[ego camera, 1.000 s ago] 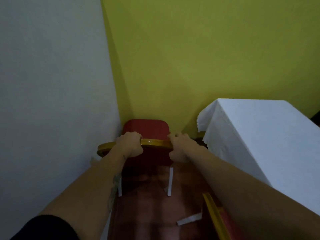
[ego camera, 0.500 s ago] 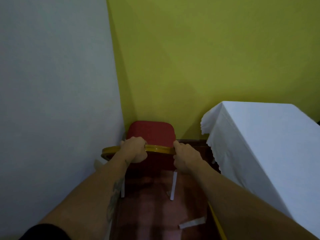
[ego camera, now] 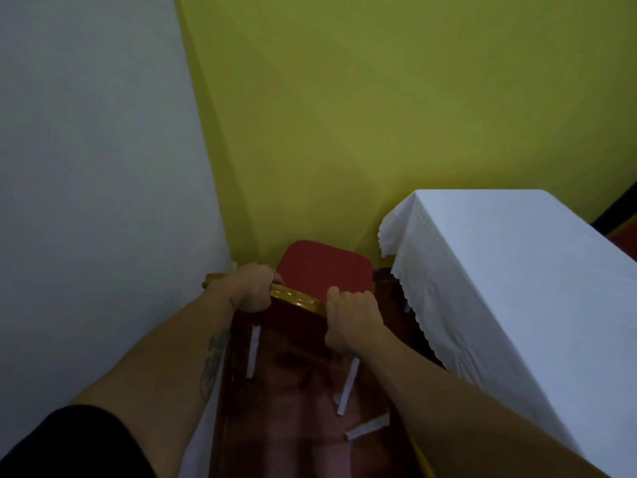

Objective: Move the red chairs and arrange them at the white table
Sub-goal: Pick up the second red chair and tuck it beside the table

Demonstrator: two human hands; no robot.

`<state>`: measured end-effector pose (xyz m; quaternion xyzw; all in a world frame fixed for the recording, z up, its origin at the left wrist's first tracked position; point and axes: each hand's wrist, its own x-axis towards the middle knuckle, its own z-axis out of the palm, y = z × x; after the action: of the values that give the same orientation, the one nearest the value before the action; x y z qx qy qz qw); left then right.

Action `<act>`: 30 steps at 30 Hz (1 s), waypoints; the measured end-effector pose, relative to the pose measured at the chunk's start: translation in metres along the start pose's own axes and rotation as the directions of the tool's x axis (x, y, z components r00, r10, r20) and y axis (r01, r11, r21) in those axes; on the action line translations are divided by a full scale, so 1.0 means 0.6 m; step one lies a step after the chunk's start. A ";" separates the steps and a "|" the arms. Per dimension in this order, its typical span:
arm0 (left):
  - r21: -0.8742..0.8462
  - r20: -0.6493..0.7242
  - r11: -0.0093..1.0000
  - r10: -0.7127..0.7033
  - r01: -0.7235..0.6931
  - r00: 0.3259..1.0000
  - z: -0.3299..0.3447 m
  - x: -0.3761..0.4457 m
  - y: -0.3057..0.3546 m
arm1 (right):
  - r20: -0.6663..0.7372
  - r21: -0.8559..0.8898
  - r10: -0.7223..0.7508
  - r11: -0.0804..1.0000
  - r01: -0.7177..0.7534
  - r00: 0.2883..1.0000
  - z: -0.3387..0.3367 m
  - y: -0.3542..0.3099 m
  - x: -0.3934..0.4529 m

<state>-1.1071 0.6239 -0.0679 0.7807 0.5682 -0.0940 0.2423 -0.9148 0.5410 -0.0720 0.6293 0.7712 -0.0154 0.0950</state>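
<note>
A red chair (ego camera: 324, 269) with a gold-framed backrest stands in the corner, its seat facing the yellow wall. My left hand (ego camera: 253, 288) grips the gold top rail at its left end. At the rail's right end, my right hand (ego camera: 351, 317) is closed over the gold frame. The white table (ego camera: 524, 270), draped in a white cloth with a scalloped hem, stands just right of the chair. Two white chair legs show below the backrest.
A grey-white wall (ego camera: 103, 201) runs close along the left, and a yellow wall (ego camera: 379, 115) closes the corner ahead. The floor (ego camera: 293, 426) is glossy dark red. A gold strip of a second chair's frame (ego camera: 418, 453) shows near my right forearm.
The chair has turned a little, so its top rail now slants down to the right. Both hands stayed on the rail. The second chair at bottom right has mostly slid out of sight.
</note>
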 end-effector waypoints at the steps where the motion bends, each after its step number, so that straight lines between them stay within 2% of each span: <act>1: 0.006 0.005 1.000 0.004 -0.004 1.000 -0.002 0.004 -0.004 | -0.005 -0.005 0.004 1.000 -0.004 1.000 0.000 -0.007 -0.002; 3: 0.043 -0.016 0.999 0.009 -0.008 1.000 -0.008 0.012 -0.010 | -0.013 0.004 0.018 1.000 -0.018 1.000 0.001 -0.019 -0.005; 7: 0.080 -0.164 0.995 -0.038 0.052 0.986 -0.007 0.041 -0.023 | -0.010 0.071 0.050 0.996 -0.049 0.999 0.008 -0.037 0.000; 9: -0.052 -0.243 0.987 -0.161 0.152 0.957 0.006 0.047 -0.025 | 0.011 0.129 0.074 0.989 -0.075 0.997 0.010 -0.037 0.005; 11: -0.359 -0.342 0.911 -0.329 0.201 0.880 0.018 0.047 -0.026 | 0.042 0.196 0.094 0.975 -0.101 0.995 0.008 -0.031 0.013; 12: -0.576 -0.338 0.791 -0.459 0.206 0.822 0.019 0.045 -0.021 | 0.059 0.226 0.109 0.967 -0.119 0.992 0.006 -0.027 0.018; 13: -0.783 -0.251 0.591 -0.584 0.193 0.772 0.015 0.045 -0.014 | 0.080 0.252 0.126 0.957 -0.142 0.989 0.003 -0.023 0.023; 14: -0.918 -0.127 0.368 -0.630 0.151 0.766 0.011 0.046 -0.003 | 0.108 0.274 0.141 0.947 -0.166 0.984 0.001 -0.020 0.026; 15: -0.977 -0.030 0.187 -0.609 0.107 0.792 0.009 0.048 0.013 | 0.144 0.296 0.153 0.936 -0.190 0.978 0.001 -0.018 0.028; 16: -0.992 0.020 0.092 -0.565 0.087 0.825 0.009 0.050 0.030 | 0.185 0.317 0.161 0.924 -0.214 0.969 0.004 -0.016 0.028; 17: -0.993 0.041 0.069 -0.530 0.092 0.847 0.012 0.052 0.048 | 0.229 0.331 0.165 0.914 -0.236 0.959 0.008 -0.015 0.026; 19: -0.981 0.016 0.156 -0.521 0.114 0.854 0.027 0.058 0.075 | 0.289 0.325 0.165 0.909 -0.259 0.943 0.018 -0.012 0.017; 21: -0.944 -0.076 0.308 -0.544 0.115 0.835 0.048 0.071 0.078 | 0.283 0.274 0.161 0.931 -0.241 0.945 0.022 -0.009 0.011; 22: -0.933 -0.106 0.343 -0.551 0.109 0.828 0.053 0.078 0.074 | 0.269 0.246 0.156 0.943 -0.224 0.950 0.021 -0.008 0.012; 25: -0.931 -0.115 0.353 -0.535 0.097 0.837 0.050 0.100 0.056 | 0.251 0.209 0.129 0.960 -0.184 0.959 0.012 -0.015 0.020; 30: -0.886 -0.141 0.452 -0.472 0.102 0.870 0.028 0.129 0.002 | 0.235 0.233 0.111 0.958 -0.167 0.966 0.010 -0.047 0.047</act>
<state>-1.0777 0.6804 -0.1147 0.4485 0.6990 0.3073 0.4645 -0.9471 0.5613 -0.0852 0.6836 0.7013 -0.1755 0.1002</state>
